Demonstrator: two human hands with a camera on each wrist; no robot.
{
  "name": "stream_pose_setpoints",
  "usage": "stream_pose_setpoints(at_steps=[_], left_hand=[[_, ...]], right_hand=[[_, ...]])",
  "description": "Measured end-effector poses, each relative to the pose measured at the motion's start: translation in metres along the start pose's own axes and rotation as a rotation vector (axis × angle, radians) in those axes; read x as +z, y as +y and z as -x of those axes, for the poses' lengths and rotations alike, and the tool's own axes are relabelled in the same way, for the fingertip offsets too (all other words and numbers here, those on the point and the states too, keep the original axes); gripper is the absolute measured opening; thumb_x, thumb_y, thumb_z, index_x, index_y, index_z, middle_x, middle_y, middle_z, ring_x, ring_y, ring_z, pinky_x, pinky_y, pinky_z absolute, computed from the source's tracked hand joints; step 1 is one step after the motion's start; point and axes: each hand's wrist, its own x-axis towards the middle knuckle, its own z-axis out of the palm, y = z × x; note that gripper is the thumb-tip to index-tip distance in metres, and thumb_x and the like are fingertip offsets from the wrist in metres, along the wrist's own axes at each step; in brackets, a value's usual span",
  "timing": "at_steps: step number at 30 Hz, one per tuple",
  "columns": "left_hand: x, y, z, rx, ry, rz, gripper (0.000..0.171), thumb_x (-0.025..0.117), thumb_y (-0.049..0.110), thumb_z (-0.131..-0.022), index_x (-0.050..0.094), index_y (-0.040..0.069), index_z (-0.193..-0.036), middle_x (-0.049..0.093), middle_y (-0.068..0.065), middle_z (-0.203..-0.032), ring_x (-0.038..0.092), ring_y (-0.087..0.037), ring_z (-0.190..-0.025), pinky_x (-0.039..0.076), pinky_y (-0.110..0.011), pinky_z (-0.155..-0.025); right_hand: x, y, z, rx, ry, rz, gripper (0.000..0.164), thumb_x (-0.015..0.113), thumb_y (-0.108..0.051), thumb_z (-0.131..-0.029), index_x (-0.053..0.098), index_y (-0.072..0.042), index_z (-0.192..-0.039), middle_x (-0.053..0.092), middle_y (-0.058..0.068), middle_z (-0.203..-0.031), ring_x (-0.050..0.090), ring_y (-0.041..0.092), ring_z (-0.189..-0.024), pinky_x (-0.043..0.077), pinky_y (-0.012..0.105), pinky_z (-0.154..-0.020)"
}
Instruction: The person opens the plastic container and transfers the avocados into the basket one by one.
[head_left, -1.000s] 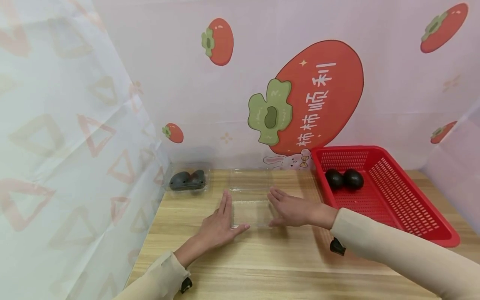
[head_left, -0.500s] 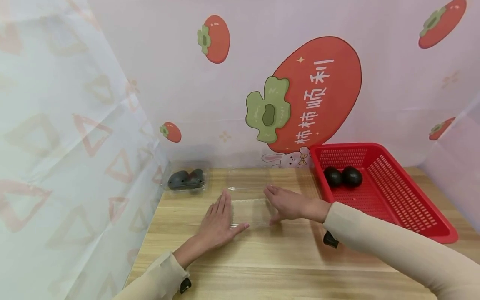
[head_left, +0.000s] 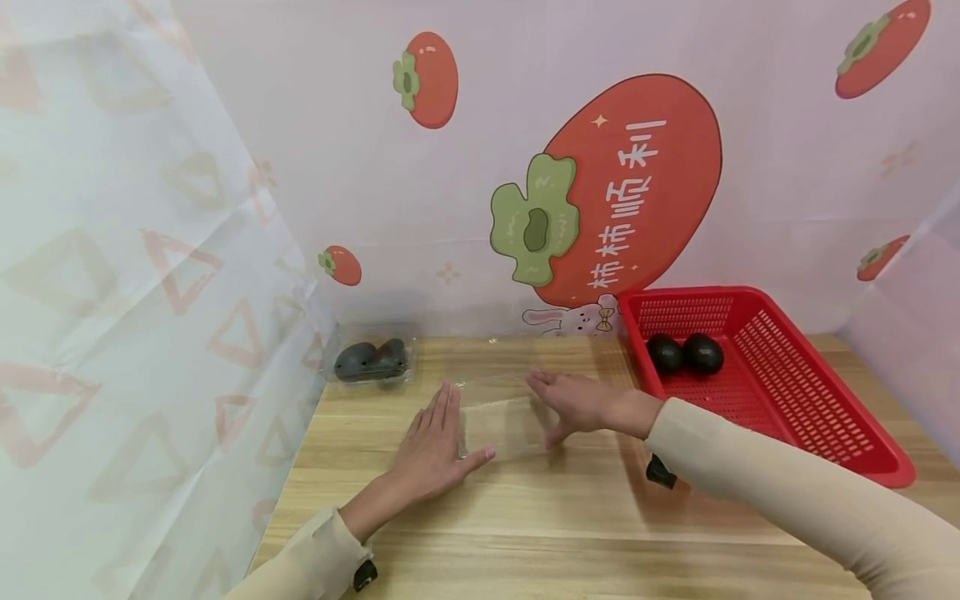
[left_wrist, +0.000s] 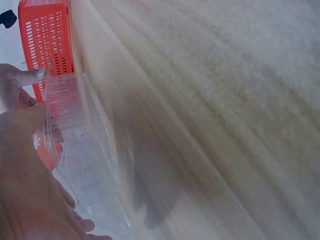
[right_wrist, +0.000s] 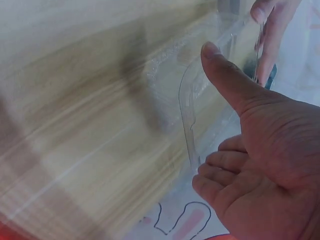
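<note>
In the head view, a clear plastic clamshell box (head_left: 498, 427) stands on the table between the hands, its transparent lid hard to make out behind the base. My left hand (head_left: 429, 450) rests along its left side, fingers pointing forward and thumb stretched across the near edge. At the opposite side is my right hand (head_left: 581, 404), thumb and fingers spread beside the rim. The left wrist view shows the box's ribbed wall (left_wrist: 72, 125) beside the left hand (left_wrist: 30, 175). In the right wrist view, the clear rim (right_wrist: 187, 105) lies near the right hand (right_wrist: 265, 150); exact contact cannot be told.
Two dark, egg-shaped fruits (head_left: 686, 354) lie in a red perforated basket (head_left: 795, 392) on the right. At the back left sits another clear box (head_left: 412, 350) with dark fruits (head_left: 371, 360) inside. A printed cloth wall (head_left: 450, 183) borders the wooden table (head_left: 480, 542).
Between the hands, the clear box has turned slightly, its far edge now slanting up to the right. Both hands stay at its sides with only small shifts.
</note>
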Motion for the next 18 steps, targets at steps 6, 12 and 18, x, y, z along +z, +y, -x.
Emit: stream_pose_setpoints(at_steps=[6,12,18], left_hand=[[-0.006,-0.001,-0.002,0.06,-0.01,-0.014,0.111,0.057,0.07,-0.099,0.011,-0.004,-0.168,0.007,-0.024,-0.176,0.013,-0.039,-0.163,0.019,-0.06,-0.127],[-0.016,-0.003,-0.01,0.174,-0.057,-0.029,0.104,0.059,0.065,-0.101,0.018,-0.006,-0.167,0.013,-0.025,-0.175,0.013,-0.04,-0.162,0.019,-0.059,-0.127],[-0.02,-0.003,-0.019,0.323,-0.185,-0.041,0.106,0.056,0.069,-0.101,0.015,-0.001,-0.169,0.008,-0.019,-0.177,0.012,-0.034,-0.163,0.016,-0.057,-0.129]], right_hand=[[-0.004,0.006,-0.002,-0.006,-0.048,-0.037,0.107,0.092,-0.031,-0.083,0.031,0.003,-0.164,0.028,0.023,-0.172,0.04,0.042,-0.152,0.04,0.053,-0.118],[-0.01,0.013,-0.005,-0.027,-0.1,-0.049,0.11,0.093,-0.03,-0.081,0.03,-0.001,-0.166,0.028,0.017,-0.173,0.04,0.04,-0.153,0.041,0.053,-0.118],[-0.017,0.017,-0.008,-0.054,-0.113,0.007,0.109,0.096,-0.027,-0.078,0.034,-0.004,-0.165,0.032,0.014,-0.172,0.041,0.038,-0.153,0.041,0.052,-0.117]])
